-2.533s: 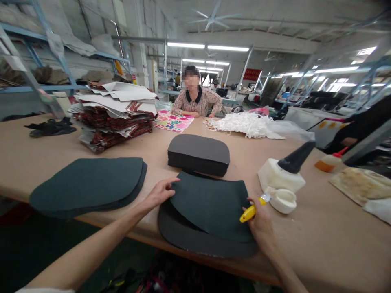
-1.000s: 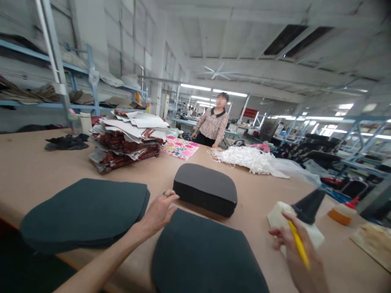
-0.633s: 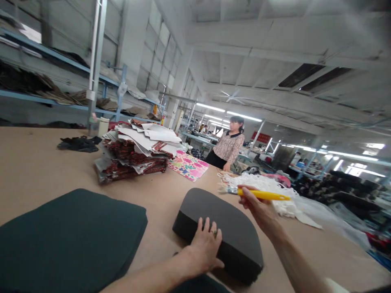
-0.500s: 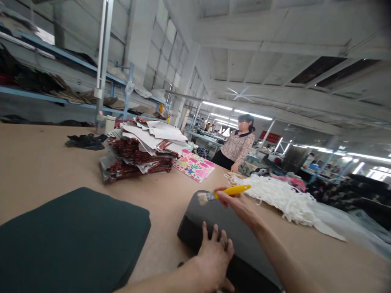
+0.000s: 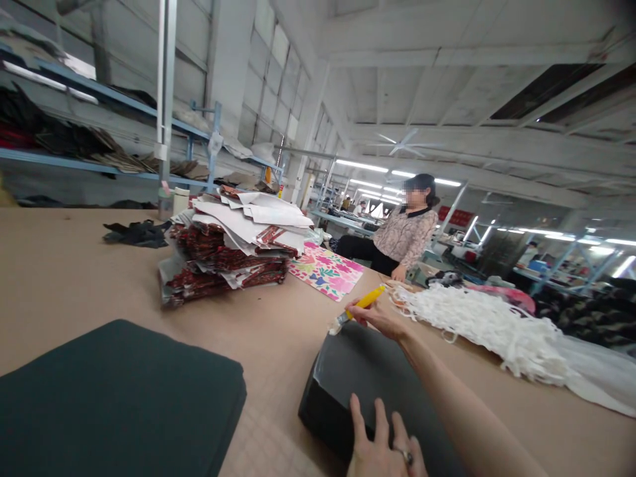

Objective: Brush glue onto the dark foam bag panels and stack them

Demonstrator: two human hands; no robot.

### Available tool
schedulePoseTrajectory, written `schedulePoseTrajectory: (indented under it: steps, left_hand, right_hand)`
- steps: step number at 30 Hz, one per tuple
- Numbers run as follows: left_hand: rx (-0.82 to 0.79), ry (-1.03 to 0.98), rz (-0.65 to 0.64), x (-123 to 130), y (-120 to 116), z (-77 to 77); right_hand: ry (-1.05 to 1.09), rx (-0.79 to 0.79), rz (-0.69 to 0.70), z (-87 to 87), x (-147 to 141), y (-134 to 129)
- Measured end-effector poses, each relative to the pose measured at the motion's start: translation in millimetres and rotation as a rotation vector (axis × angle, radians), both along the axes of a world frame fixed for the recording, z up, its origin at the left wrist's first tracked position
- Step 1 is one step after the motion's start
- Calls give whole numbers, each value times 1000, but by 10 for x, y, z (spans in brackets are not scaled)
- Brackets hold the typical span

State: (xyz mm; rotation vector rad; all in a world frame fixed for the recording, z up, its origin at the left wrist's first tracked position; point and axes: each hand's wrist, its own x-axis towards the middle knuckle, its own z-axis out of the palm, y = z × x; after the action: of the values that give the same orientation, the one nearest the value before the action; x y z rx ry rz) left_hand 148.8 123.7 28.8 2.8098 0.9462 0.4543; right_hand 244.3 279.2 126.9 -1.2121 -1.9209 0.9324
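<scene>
One yellow brush [image 5: 368, 297], one illegible red banner [image 5: 457, 217]

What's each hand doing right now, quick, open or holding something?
Left hand: open, spread on the stack, not gripping it.
Right hand: closed, holding the brush, its bristles at the stack's edge.

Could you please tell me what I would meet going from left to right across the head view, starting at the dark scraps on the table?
Dark scraps, stacked sheets, floral sheet, yellow brush in the right hand, white strips.
</scene>
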Motion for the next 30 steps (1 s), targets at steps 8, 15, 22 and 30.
schedulePoseTrajectory:
  steps: [8,15,22,30]
  left_hand:
    - [115,11,230,352,174,-496]
    - [280,39,56,-79,-43,-60]
    - [-34,174,-29,-222,-150,450]
    - [63,185,44,-166,-174,365]
  right_hand:
    - [-19,182,-291,-31,266,199]
    - [-156,61,-449,-196,746,1]
    - [-297,14,-800,-192,1778,-899]
    - [-308,166,-1080,-57,1888,-1485]
